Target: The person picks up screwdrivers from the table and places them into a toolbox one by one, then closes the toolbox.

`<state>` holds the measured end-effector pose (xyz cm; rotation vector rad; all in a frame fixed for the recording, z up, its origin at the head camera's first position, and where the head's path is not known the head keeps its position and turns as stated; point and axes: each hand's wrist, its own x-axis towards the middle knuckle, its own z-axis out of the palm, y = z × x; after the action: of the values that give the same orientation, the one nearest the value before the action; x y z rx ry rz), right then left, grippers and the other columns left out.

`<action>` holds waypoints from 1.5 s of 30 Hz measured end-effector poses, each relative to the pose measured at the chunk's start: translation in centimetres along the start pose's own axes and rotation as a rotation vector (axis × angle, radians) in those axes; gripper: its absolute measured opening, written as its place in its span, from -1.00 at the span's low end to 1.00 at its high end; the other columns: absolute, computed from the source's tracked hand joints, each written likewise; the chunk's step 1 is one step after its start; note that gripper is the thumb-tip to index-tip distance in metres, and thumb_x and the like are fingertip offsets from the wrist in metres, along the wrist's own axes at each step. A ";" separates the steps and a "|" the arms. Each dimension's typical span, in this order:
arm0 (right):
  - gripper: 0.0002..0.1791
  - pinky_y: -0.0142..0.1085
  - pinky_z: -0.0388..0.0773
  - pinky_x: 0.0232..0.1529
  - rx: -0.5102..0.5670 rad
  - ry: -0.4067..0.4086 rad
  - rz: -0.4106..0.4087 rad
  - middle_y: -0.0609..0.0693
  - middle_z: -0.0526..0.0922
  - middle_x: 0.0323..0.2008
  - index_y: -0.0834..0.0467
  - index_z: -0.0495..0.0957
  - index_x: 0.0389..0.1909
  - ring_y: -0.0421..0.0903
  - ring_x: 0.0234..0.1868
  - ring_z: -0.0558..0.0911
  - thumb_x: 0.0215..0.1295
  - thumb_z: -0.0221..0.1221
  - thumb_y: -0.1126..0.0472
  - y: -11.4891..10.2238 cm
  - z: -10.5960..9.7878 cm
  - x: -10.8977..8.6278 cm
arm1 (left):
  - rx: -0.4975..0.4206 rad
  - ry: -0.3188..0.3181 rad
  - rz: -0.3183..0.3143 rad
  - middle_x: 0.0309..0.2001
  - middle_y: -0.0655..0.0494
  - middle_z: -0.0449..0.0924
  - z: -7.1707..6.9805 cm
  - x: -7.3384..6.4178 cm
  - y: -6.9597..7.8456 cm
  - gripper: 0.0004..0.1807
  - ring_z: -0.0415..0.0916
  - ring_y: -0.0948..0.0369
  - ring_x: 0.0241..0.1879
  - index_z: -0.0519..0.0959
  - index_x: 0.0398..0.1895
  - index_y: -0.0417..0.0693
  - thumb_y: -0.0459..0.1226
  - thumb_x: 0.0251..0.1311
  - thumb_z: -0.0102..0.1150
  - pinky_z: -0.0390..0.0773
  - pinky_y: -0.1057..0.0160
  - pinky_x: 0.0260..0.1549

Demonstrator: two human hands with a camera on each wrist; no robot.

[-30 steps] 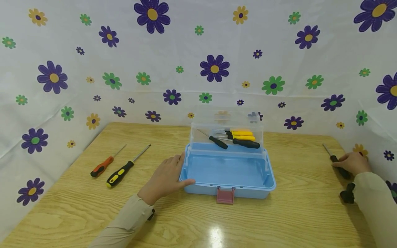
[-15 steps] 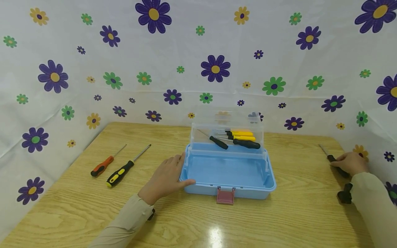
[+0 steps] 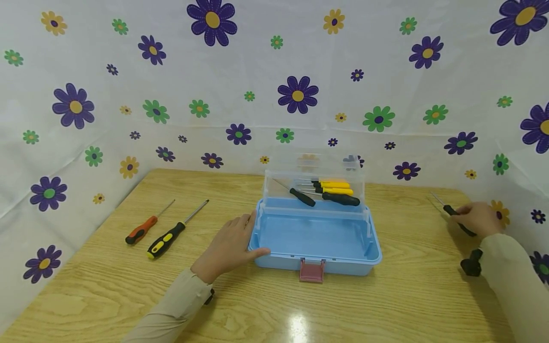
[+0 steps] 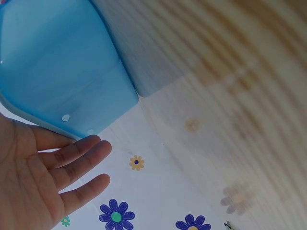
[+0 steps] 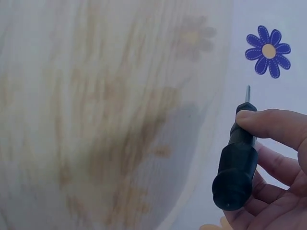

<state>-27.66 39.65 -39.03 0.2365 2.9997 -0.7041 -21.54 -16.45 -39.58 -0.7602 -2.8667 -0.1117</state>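
Note:
At the right side of the table my right hand (image 3: 478, 219) pinches a black-handled screwdriver (image 5: 235, 167) between thumb and fingers. Its shaft points away toward the back, and in the head view a shadow lies beneath it. My left hand (image 3: 227, 245) rests on the left end of a light blue toolbox (image 3: 315, 264), thumb over the front rim. From the left wrist view, the fingers of that hand (image 4: 79, 167) extend straight along the box's side. The lid stands raised, and a clear tray (image 3: 274, 205) holds several yellow-handled screwdrivers (image 3: 336, 191) and two black-handled ones (image 3: 340, 198).
Left of the box lie a red-and-black screwdriver (image 3: 141, 230) and a larger black-and-yellow screwdriver (image 3: 167, 240) on the wooden table (image 3: 274, 309). A pink latch (image 3: 311, 271) hangs at the box front. Flower-printed white cloth (image 3: 257, 62) borders the table at the back and sides.
My right hand has lifted the black-handled screwdriver and shifted it slightly left and toward the back. My left hand has stayed on the toolbox.

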 end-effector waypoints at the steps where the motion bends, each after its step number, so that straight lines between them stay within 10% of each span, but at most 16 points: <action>1: -0.49 -0.10 0.48 -0.36 0.001 0.003 -0.011 0.51 0.51 -0.15 0.57 0.44 -0.07 0.27 -0.25 0.53 0.15 0.20 0.19 -0.1 0.0 -0.1 | 0.000 0.000 0.000 0.21 -0.25 0.38 0.0 0.0 0.0 0.08 0.42 -0.09 0.17 0.11 0.38 -0.40 0.32 0.08 0.02 0.44 -0.06 0.13; 29: -0.56 -0.39 0.41 -0.40 0.128 0.156 -0.183 0.38 0.61 -0.17 0.39 0.57 -0.09 0.12 -0.24 0.57 0.27 0.18 0.06 -4.1 0.2 -1.3 | -0.005 0.012 0.006 0.21 -0.25 0.38 0.6 0.0 -0.2 0.10 0.43 -0.08 0.15 0.10 0.39 -0.38 0.38 0.10 -0.11 0.43 -0.05 0.13; 36: -0.54 -0.18 0.55 -0.28 0.143 0.157 -0.248 0.38 0.60 -0.11 0.35 0.55 -0.02 0.21 -0.11 0.54 0.29 0.16 0.03 -6.7 -0.5 -2.1 | -0.012 0.004 0.005 0.22 -0.26 0.37 0.5 0.1 -0.2 0.12 0.42 -0.08 0.17 0.09 0.39 -0.39 0.40 0.09 -0.16 0.42 -0.05 0.14; 45: -0.61 -0.50 0.45 -0.41 0.155 0.177 -0.330 0.27 0.64 -0.20 0.28 0.61 -0.10 -0.45 -0.40 0.42 0.23 0.22 0.05 -9.4 -1.1 -3.0 | -0.011 0.008 0.007 0.22 -0.26 0.37 0.5 0.0 -0.2 0.09 0.42 -0.08 0.17 0.09 0.39 -0.39 0.33 0.09 -0.01 0.42 -0.05 0.15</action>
<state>-26.23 31.38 -33.65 -0.2089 3.1905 -0.9939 -21.74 -16.54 -40.05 -0.7701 -2.8581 -0.1296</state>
